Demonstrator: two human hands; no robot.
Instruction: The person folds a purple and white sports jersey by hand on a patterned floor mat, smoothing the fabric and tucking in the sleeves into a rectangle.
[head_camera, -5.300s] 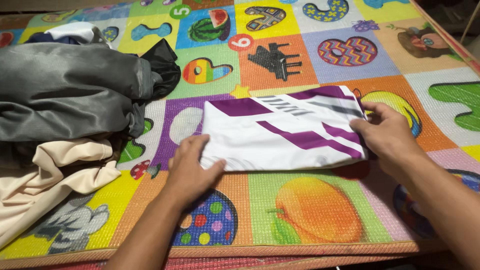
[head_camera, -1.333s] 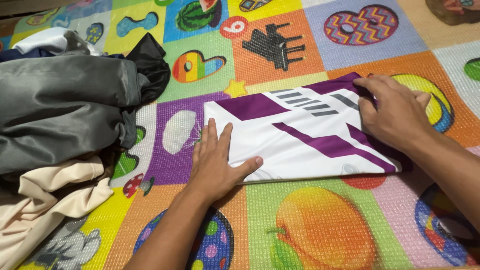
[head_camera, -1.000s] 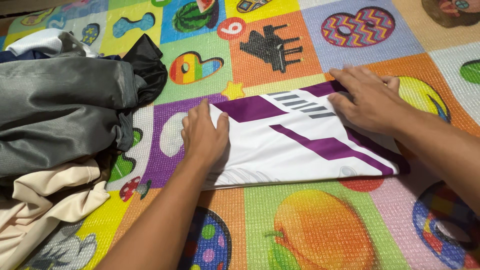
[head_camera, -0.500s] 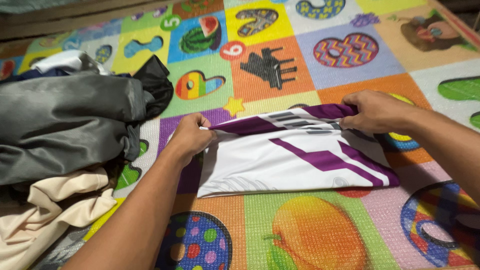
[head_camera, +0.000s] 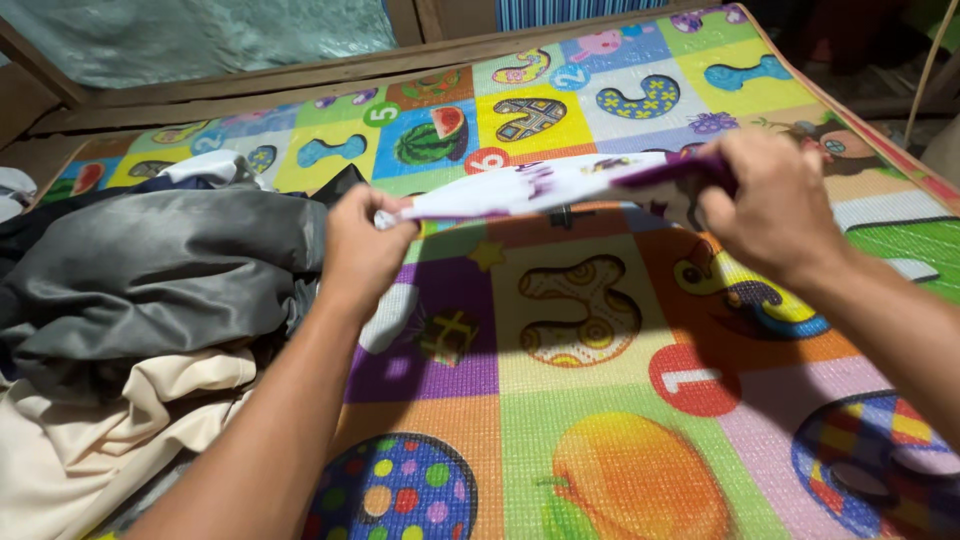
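A folded white garment with purple stripes (head_camera: 540, 188) hangs flat in the air above a colourful play mat (head_camera: 590, 400). My left hand (head_camera: 362, 250) grips its left end. Its right end is pinched in my right hand (head_camera: 775, 205). The cloth is seen almost edge-on, so its underside is hidden. Both forearms reach in from the bottom of the view.
A heap of clothes lies at the left: a grey garment (head_camera: 160, 275), a cream one (head_camera: 110, 430) below it, dark and white pieces behind. A wooden edge (head_camera: 300, 75) borders the mat's far side. Mat squares with a mango and numbers lie beneath my hands.
The folded garment lay flat on the mat under my pressing hands. Both hands then took hold of its ends and have lifted it off the mat.
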